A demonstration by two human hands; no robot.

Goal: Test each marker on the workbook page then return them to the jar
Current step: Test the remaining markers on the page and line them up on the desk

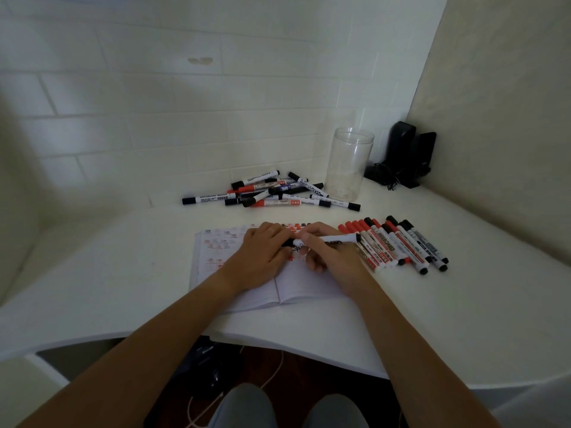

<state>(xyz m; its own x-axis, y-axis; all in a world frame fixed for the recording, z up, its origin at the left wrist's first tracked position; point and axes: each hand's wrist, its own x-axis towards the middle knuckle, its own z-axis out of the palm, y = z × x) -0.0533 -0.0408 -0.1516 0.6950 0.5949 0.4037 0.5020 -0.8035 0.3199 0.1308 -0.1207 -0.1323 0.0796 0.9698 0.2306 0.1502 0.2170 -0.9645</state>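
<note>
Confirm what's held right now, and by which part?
One whiteboard marker, held level over the workbook: right hand grips the barrel, left hand pinches the black cap end.

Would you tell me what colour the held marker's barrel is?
White, with dark lettering, on the marker; head view.

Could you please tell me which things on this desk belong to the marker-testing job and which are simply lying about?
Part of the job: held marker, in left hand and right hand; workbook; jar; marker pile; marker row.

Lying about: black speakers in the corner, their tangled cable.
</note>
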